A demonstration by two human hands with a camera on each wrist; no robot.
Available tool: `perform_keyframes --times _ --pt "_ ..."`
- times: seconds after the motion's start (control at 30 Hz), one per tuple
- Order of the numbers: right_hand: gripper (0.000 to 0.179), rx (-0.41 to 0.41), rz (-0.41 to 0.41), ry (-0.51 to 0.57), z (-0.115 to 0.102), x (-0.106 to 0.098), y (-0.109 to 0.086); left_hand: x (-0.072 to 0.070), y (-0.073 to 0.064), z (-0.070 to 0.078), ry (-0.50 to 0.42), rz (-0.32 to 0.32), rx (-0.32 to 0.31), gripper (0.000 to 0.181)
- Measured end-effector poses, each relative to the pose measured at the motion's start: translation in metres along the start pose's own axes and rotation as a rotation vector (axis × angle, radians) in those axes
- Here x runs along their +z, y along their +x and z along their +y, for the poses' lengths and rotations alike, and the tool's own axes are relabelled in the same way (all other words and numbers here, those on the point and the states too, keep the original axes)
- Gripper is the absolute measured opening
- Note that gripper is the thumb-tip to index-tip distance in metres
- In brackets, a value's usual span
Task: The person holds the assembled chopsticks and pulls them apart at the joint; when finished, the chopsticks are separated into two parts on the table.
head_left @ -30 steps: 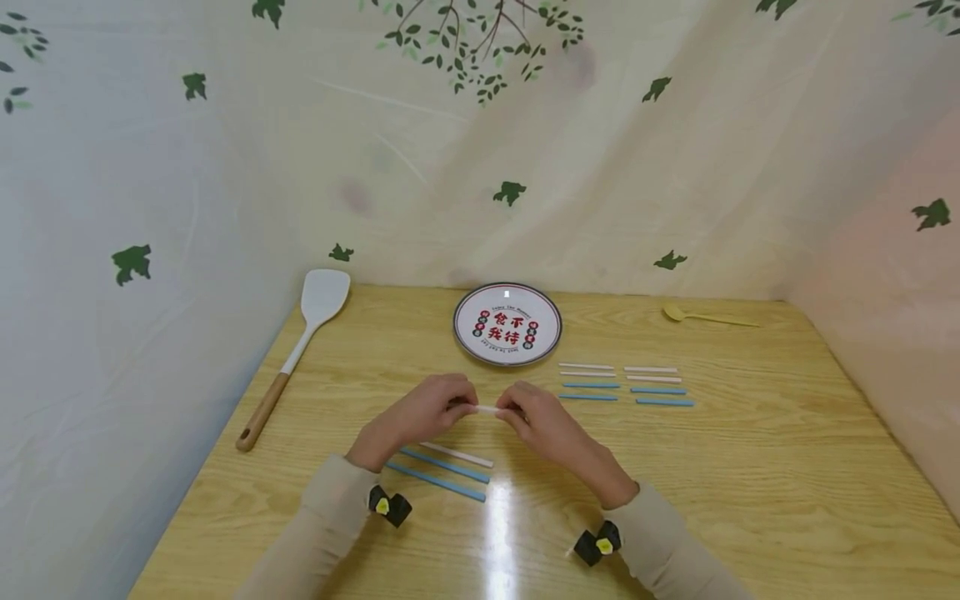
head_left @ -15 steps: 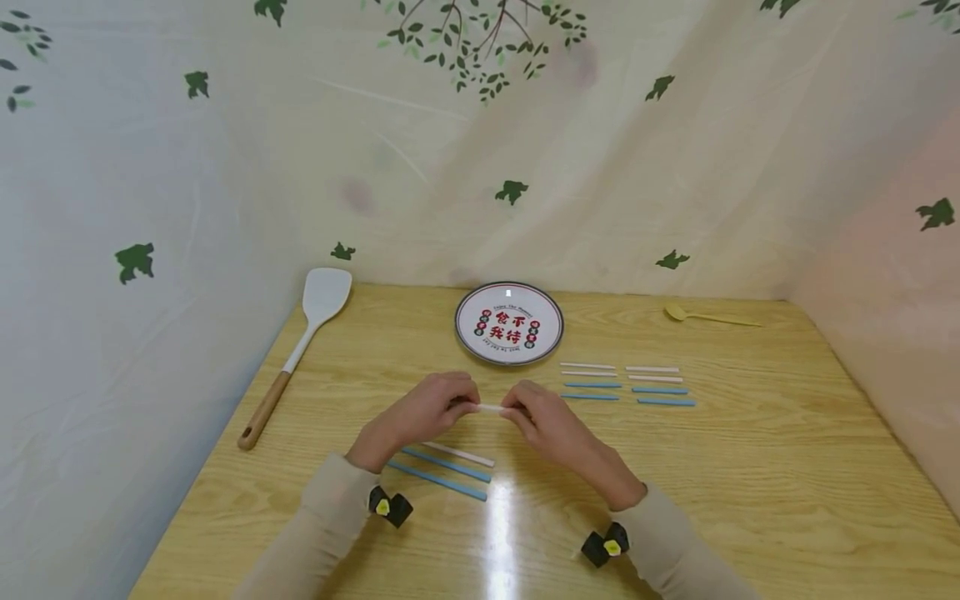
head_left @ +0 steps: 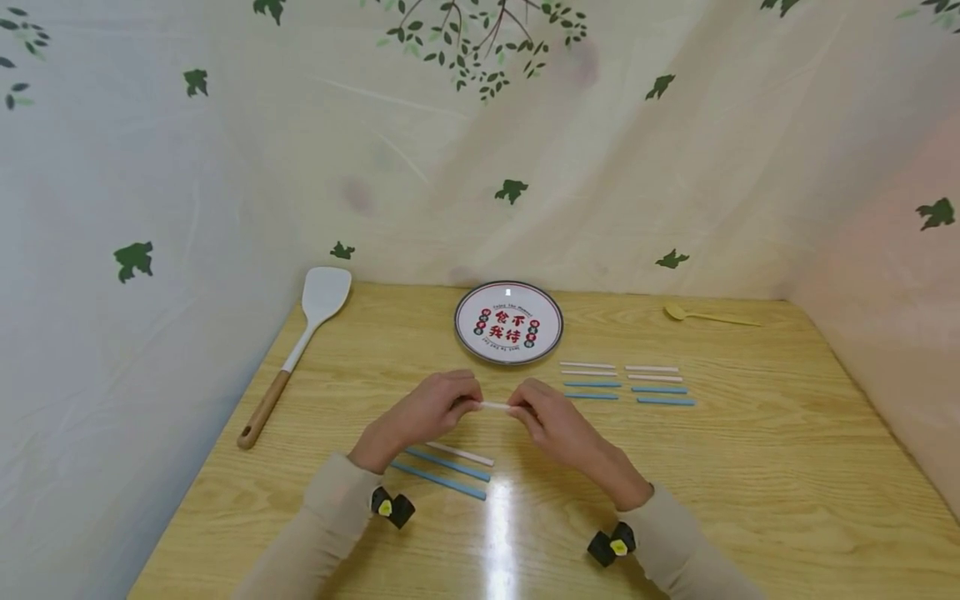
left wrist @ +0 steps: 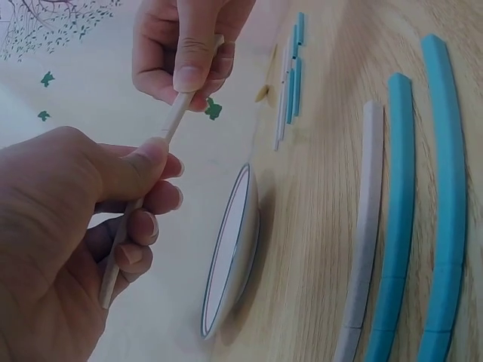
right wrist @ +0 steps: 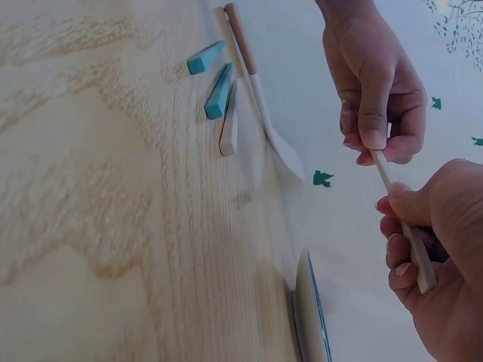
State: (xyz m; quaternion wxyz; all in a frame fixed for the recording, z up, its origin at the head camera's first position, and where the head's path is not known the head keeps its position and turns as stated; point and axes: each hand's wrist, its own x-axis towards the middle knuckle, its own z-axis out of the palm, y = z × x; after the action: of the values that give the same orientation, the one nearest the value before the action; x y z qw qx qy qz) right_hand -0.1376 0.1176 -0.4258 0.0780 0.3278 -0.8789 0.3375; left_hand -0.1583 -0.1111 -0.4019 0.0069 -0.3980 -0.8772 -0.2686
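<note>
A pale, square-sided chopstick (head_left: 494,406) is held level above the table between both hands. My left hand (head_left: 429,408) pinches one end with thumb and fingers, and my right hand (head_left: 561,423) pinches the other. In the left wrist view a thin joint line crosses the held chopstick (left wrist: 178,117) between the hands. Below the left hand lie a pale chopstick (head_left: 465,455) and two blue chopsticks (head_left: 447,482), partly hidden by the wrist. Right of the hands, shorter pale sticks (head_left: 652,368) and blue sticks (head_left: 666,402) lie in two columns.
A white plate (head_left: 471,343) with red lettering stands behind the hands, near the back cloth (head_left: 420,208). At the left lies a white spatula (head_left: 325,293) with a wooden handle. A yellow spoon (head_left: 675,312) lies back right on the wooden table (head_left: 787,433).
My right hand has shifted slightly to the right, so a little more of the pale chopstick shows between the hands. The left hand has hardly moved; the things on the table lie as before.
</note>
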Motion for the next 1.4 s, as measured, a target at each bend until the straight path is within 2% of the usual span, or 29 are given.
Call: perform_keyframes --times 0.27,0.5,0.87,1.4 --pt "0.006 -0.003 -0.004 0.004 0.001 -0.003 -0.001 0.000 0.000 0.001 -0.011 0.014 0.017 0.010" --pt "0.005 -0.038 0.020 0.004 0.002 -0.005 -0.003 -0.001 0.000 0.004 -0.014 0.036 0.027 0.011" --pt "0.005 -0.077 0.049 0.010 0.003 -0.008 -0.005 -0.001 -0.001 0.007 -0.026 0.040 -0.006 0.010" --pt "0.005 -0.147 0.098 0.028 0.008 -0.016 -0.009 0.003 -0.003 0.012 -0.032 0.128 0.035 0.009"
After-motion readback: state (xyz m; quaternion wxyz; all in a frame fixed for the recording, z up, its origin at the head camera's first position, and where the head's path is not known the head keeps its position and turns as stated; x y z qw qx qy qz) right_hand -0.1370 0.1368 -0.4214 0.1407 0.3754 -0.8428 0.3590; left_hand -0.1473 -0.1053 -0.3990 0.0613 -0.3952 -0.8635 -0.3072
